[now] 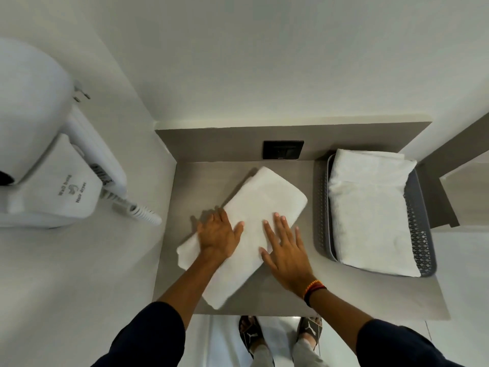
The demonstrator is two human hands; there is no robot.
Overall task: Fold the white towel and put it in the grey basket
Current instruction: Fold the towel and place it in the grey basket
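A white towel (260, 202), folded into a long strip, lies diagonally on the grey shelf (277, 298). My left hand (217, 234) rests flat on its left edge, fingers spread. My right hand (285, 250) lies flat on its lower right part, fingers apart, with a beaded band on the wrist. To the right stands the grey basket (320, 207), perforated on its sides, and another folded white towel (370, 215) fills it.
A white wall-mounted hair dryer (53, 160) with a coiled cord hangs on the left wall. A black socket plate (283, 150) sits on the back panel behind the shelf. My sandalled feet (280, 337) show below the shelf's front edge.
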